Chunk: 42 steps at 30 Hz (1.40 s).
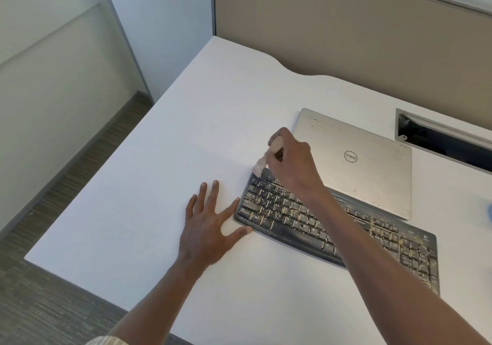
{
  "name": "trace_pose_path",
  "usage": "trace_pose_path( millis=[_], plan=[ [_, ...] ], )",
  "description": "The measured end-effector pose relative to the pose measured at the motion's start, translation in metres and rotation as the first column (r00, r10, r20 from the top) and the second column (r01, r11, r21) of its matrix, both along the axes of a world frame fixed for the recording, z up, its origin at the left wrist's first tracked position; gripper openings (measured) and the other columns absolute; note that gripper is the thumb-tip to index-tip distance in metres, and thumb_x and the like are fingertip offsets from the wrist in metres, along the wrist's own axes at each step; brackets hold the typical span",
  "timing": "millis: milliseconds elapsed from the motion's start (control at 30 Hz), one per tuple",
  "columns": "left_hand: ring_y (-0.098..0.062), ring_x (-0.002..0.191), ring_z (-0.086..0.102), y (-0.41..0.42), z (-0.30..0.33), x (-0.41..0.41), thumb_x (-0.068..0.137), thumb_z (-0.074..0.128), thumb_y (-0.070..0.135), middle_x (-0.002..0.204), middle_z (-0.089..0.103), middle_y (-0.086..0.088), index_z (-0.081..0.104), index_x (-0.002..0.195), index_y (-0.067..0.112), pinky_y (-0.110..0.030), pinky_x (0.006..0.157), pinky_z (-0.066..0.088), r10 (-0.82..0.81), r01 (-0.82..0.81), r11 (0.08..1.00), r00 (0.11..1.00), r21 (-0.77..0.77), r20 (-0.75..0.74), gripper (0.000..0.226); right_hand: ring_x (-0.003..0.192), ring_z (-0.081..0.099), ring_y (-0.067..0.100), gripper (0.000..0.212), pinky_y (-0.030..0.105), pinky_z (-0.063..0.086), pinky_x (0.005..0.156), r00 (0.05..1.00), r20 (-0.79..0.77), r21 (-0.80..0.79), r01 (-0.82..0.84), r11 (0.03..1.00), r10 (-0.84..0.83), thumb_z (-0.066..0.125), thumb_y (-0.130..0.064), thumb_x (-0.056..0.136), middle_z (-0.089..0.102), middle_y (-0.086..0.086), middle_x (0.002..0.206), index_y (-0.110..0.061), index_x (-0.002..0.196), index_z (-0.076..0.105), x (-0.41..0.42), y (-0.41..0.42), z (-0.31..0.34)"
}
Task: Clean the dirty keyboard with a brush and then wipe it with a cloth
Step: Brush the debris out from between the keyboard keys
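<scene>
right hand point(290, 158) wrapped around the pale handle of the brush point(266, 155), fingers curled tight on it; bristles pointing down and away, tip touching the far-left corner of the keyboard point(332, 227), just beyond the knuckles; left hand point(210, 224) flat on the desk point(186, 131), fingers spread and straight, holding nothing, thumb and forefinger bracketing the keyboard's left edge, thumb tip looks to be touching it; judgement: brushing step barely begun, nearly every key carries tan grit; to do it well I'd keep the left hand bracing that end so the board doesn't skate, tilt the bristles into the gaps between rows, short strokes in one direction toward the open desk on the left-hand side, not toward the laptop point(356, 163) lying closed just behind the right wrist; light pressure, the crumbs look loose and dry, flicking hard would scatter them; keyboard is black matte plastic, curved front edge with a smooth palm strip, low keycaps with narrow channels that trap debris; brush handle looks like plain wood, rounded, bristles pale and short; laptop lid is brushed silver metal, scuffed; desk is smooth white laminate, so swept grit should slide off easily; a blue shape point(489, 213) at the frame edge, well right of the right forearm, may be the cloth; can't tell
</scene>
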<state>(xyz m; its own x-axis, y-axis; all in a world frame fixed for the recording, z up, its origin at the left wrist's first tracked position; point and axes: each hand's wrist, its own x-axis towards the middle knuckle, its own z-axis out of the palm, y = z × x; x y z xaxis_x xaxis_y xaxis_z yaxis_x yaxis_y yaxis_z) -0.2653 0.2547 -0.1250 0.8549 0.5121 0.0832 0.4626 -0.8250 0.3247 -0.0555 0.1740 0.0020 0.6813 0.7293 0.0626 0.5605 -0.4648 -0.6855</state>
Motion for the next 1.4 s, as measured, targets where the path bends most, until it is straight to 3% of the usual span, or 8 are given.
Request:
trace_pose_path(
  millis=[200, 367, 500, 833, 900, 1067, 1233, 1400],
  plan=[
    [-0.033, 0.157, 0.005, 0.0, 0.0, 0.0, 0.088, 0.032, 0.086, 0.168, 0.017, -0.012, 0.056, 0.142, 0.041, -0.053, 0.123, 0.018, 0.004, -0.004, 1.0, 1.0, -0.004, 0.0, 0.074, 0.052, 0.059, 0.006, 0.012, 0.027, 0.047, 0.044, 0.991, 0.087, -0.067, -0.095, 0.993, 0.101, 0.054, -0.008, 0.094, 0.063, 0.005, 0.071, -0.016, 0.102, 0.051, 0.002, -0.008, 0.0],
    [-0.032, 0.157, 0.003, 0.0, -0.001, -0.002, 0.088, 0.034, 0.086, 0.169, 0.015, -0.01, 0.054, 0.143, 0.042, -0.053, 0.124, 0.017, 0.001, -0.001, 1.0, 1.0, 0.005, -0.012, 0.074, 0.058, 0.06, 0.019, 0.013, 0.025, 0.046, 0.045, 0.999, -0.034, -0.01, 0.02, 1.0, -0.021, 0.059, -0.01, 0.091, 0.063, 0.004, 0.075, -0.017, 0.101, 0.054, 0.008, -0.008, -0.004],
    [-0.031, 0.157, 0.003, 0.001, 0.002, 0.0, 0.088, 0.03, 0.087, 0.169, 0.014, -0.01, 0.053, 0.144, 0.042, -0.053, 0.124, 0.016, 0.005, -0.006, 1.0, 1.0, -0.004, -0.018, 0.076, 0.058, 0.059, 0.019, 0.016, 0.033, 0.05, 0.049, 0.989, 0.068, -0.05, 0.136, 0.989, -0.133, 0.061, -0.012, 0.088, 0.06, 0.001, 0.073, -0.016, 0.101, 0.053, 0.013, -0.013, -0.002],
    [-0.03, 0.157, -0.001, 0.001, 0.003, -0.001, 0.088, 0.028, 0.088, 0.169, 0.013, -0.01, 0.052, 0.145, 0.043, -0.05, 0.125, 0.01, -0.001, 0.0, 1.0, 1.0, -0.022, -0.029, 0.077, 0.064, 0.063, 0.022, 0.016, 0.034, 0.053, 0.052, 0.975, 0.017, -0.041, 0.224, 0.974, -0.223, 0.059, -0.01, 0.087, 0.062, 0.006, 0.079, -0.015, 0.101, 0.052, 0.022, -0.021, 0.001],
    [-0.031, 0.157, 0.001, 0.001, 0.002, -0.001, 0.088, 0.028, 0.088, 0.169, 0.014, -0.011, 0.053, 0.144, 0.042, -0.05, 0.125, 0.012, -0.001, 0.001, 1.0, 1.0, -0.025, -0.014, 0.077, 0.067, 0.067, 0.021, 0.015, 0.031, 0.054, 0.051, 0.968, -0.095, 0.018, 0.236, 0.972, -0.233, 0.059, -0.01, 0.09, 0.063, 0.006, 0.083, -0.016, 0.101, 0.053, 0.02, -0.016, 0.001],
    [-0.032, 0.157, 0.006, 0.0, 0.0, -0.001, 0.087, 0.03, 0.087, 0.168, 0.017, -0.011, 0.057, 0.141, 0.042, -0.052, 0.124, 0.018, 0.005, -0.005, 1.0, 1.0, -0.017, 0.012, 0.075, 0.056, 0.058, 0.018, 0.017, 0.031, 0.048, 0.048, 0.973, 0.068, -0.087, 0.224, 0.971, -0.219, 0.058, -0.007, 0.087, 0.059, 0.004, 0.072, -0.013, 0.102, 0.052, 0.018, -0.03, -0.006],
    [-0.033, 0.157, 0.007, 0.0, -0.001, -0.001, 0.087, 0.032, 0.087, 0.168, 0.019, -0.012, 0.058, 0.14, 0.041, -0.052, 0.123, 0.018, 0.003, -0.003, 1.0, 1.0, -0.013, 0.021, 0.075, 0.052, 0.052, 0.011, 0.013, 0.016, 0.035, 0.041, 0.973, 0.038, 0.016, 0.226, 0.974, -0.226, 0.057, -0.011, 0.092, 0.058, 0.001, 0.072, -0.015, 0.104, 0.052, 0.014, -0.019, -0.003],
    [-0.032, 0.157, 0.006, 0.0, -0.001, -0.001, 0.085, 0.033, 0.087, 0.168, 0.018, -0.011, 0.058, 0.14, 0.042, -0.053, 0.123, 0.019, 0.008, -0.007, 1.0, 1.0, -0.019, 0.025, 0.075, 0.053, 0.055, 0.013, 0.013, 0.022, 0.041, 0.044, 0.972, 0.021, -0.008, 0.235, 0.972, -0.235, 0.056, -0.009, 0.091, 0.058, 0.001, 0.071, -0.014, 0.102, 0.051, 0.008, -0.023, -0.009]
  ],
)
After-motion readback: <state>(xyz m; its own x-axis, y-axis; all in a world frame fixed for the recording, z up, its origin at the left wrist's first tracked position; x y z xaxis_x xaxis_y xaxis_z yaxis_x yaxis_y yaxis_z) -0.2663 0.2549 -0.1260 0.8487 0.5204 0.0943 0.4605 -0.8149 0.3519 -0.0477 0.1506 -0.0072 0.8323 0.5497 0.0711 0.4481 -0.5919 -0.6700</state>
